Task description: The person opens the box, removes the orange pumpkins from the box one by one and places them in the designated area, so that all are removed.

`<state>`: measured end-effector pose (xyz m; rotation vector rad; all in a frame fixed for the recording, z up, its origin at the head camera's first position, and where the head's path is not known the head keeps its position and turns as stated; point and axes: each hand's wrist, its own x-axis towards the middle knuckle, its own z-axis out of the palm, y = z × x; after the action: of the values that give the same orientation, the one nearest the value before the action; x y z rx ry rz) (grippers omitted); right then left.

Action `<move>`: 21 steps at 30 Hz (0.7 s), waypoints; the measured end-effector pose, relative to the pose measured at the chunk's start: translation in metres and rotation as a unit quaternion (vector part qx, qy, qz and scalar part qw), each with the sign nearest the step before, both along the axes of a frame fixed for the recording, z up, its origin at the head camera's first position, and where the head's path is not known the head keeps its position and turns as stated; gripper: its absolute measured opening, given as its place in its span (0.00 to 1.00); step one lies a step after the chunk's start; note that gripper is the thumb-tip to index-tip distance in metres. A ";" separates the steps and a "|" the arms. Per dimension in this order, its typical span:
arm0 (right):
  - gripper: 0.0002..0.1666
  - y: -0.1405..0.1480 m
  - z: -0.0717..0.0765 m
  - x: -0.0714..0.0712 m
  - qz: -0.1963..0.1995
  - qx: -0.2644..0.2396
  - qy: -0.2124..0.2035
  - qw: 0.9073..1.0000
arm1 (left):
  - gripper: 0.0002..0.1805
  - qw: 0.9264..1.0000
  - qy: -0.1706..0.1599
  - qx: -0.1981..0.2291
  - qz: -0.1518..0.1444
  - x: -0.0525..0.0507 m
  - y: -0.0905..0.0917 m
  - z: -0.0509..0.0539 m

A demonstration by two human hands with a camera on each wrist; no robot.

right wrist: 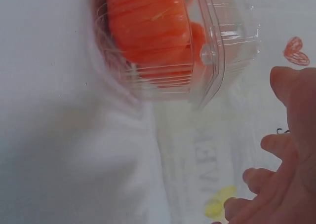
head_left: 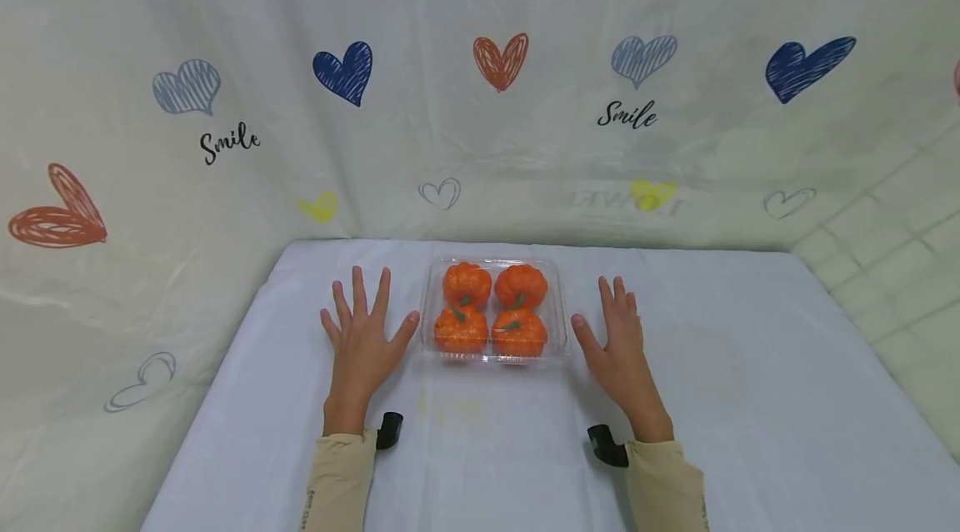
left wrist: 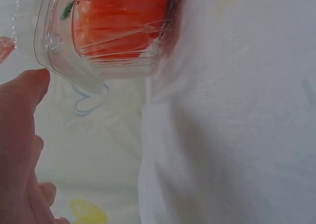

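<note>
A clear plastic clamshell box [head_left: 557, 311] sits on the white cloth, its lid down. Inside it are several small orange pumpkins [head_left: 461, 332] with green stems. To the box's left, my left hand [head_left: 363, 353] has its fingers spread straight, the thumb tip close to the box edge; whether they touch I cannot tell. On the other side my right hand [head_left: 621, 357] holds nothing, fingers extended and thumb apart from the box. The left wrist view catches the left thumb [left wrist: 34, 88] by the box corner. In the right wrist view the right thumb [right wrist: 286, 83] stands off the box wall.
White cloth covers the table [head_left: 495, 449], with faint yellowish marks in front of the box. A pale curtain [head_left: 555, 140] printed with hearts and "Smile" hangs behind and at the left. Dark wrist pieces [head_left: 390, 430] stick out beside both beige sleeves [head_left: 663, 486].
</note>
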<state>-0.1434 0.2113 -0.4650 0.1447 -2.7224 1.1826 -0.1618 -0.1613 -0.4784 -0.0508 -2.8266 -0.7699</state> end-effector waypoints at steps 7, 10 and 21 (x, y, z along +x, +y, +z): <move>0.57 -0.007 0.005 0.004 0.054 -0.073 -0.064 0.994 | 0.50 1.000 0.008 0.012 -0.003 0.000 0.001 -0.002; 0.60 -0.012 0.003 0.006 0.073 -0.088 -0.079 0.990 | 0.50 1.000 0.011 0.020 -0.002 0.001 0.001 -0.002; 0.63 -0.024 -0.005 0.007 0.078 -0.098 -0.137 0.983 | 0.51 0.996 0.037 0.086 -0.010 0.002 0.001 0.000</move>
<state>-0.1364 0.1876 -0.4699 0.1841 -2.8452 1.6168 -0.1603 -0.1600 -0.4787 -0.0784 -2.6837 -0.9926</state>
